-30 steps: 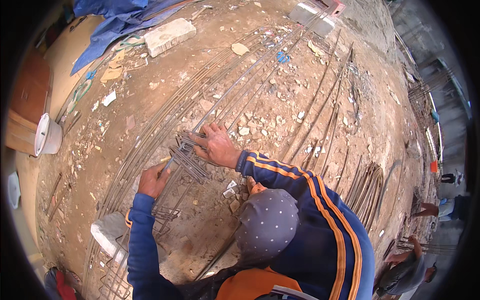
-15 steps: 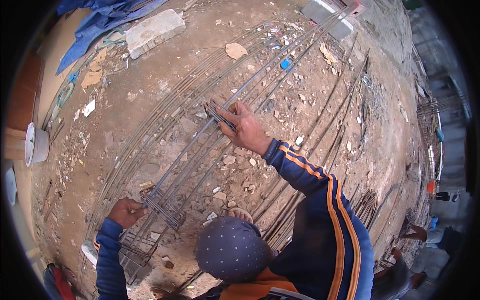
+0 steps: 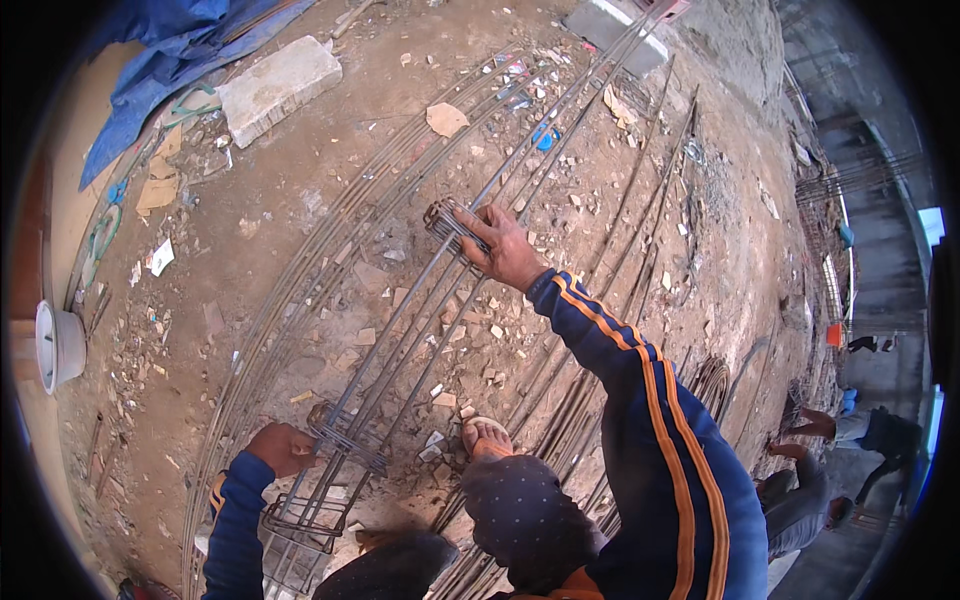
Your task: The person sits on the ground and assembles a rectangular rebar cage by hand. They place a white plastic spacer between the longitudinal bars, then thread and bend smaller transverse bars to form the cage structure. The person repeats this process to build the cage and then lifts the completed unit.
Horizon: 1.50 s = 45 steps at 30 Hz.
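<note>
Long steel rebars [image 3: 385, 345] run diagonally from near my feet toward the far right, with bent wire stirrups strung around them. My right hand [image 3: 505, 248] is closed over a packed bundle of stirrups [image 3: 447, 217] partway along the bars, thumb and fingers against it. Lower down, my left hand [image 3: 283, 448] is closed at the left edge of a second stirrup bundle [image 3: 348, 440], its fingertips partly hidden. Closer to me, a few more stirrups [image 3: 305, 522] stand spread out around the bars.
Loose rebars [image 3: 300, 260] lie on the rubble-strewn dirt to the left, and more bars [image 3: 575, 440] on the right. A concrete block [image 3: 280, 90], blue tarp [image 3: 150, 95] and white bucket [image 3: 62, 345] are at the left. Other people [image 3: 815, 500] crouch at the far right.
My left hand has moved right and slightly down, its fingers curling tighter. My right hand and its stirrups have shifted slightly right in view. My legs have moved and a sandalled foot now shows.
</note>
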{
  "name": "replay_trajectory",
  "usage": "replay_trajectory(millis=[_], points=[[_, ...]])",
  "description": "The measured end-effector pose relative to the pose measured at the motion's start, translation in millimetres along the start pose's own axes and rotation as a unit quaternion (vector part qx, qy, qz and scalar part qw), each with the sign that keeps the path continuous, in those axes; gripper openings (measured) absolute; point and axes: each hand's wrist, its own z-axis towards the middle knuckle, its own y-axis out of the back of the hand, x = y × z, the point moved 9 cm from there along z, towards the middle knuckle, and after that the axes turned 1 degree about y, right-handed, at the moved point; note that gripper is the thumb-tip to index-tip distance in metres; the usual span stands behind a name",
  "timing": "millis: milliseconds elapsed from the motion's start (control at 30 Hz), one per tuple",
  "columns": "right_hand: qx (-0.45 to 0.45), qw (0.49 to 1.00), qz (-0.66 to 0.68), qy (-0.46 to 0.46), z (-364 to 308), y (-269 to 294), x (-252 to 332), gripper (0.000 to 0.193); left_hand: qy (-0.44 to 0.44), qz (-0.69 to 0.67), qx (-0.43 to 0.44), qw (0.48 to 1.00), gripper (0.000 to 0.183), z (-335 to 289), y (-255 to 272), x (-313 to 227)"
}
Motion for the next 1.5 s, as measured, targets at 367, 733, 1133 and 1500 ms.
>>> replay_trajectory(millis=[367,733,1133,1500], points=[[0.031,0.975,0.013,-0.221,0.6,63.3,32.5,0.057,0.223,-0.233,-0.206,0.924,0.045,-205.5,-76.5,-27.0],[0.087,0.799,0.119,-0.584,-180.3,256.1,-59.0,0.040,0.314,-0.465,-0.120,0.819,0.033,-231.2,-118.9,-205.8],[-0.080,0.714,0.241,-0.653,-75.2,384.0,-307.1,0.032,0.244,-0.434,-0.150,0.854,0.035,32.3,63.0,-330.3],[-0.158,0.796,0.082,-0.579,163.4,443.9,-669.8,0.029,0.127,-0.333,-0.188,0.915,0.043,294.6,301.3,-476.4]])
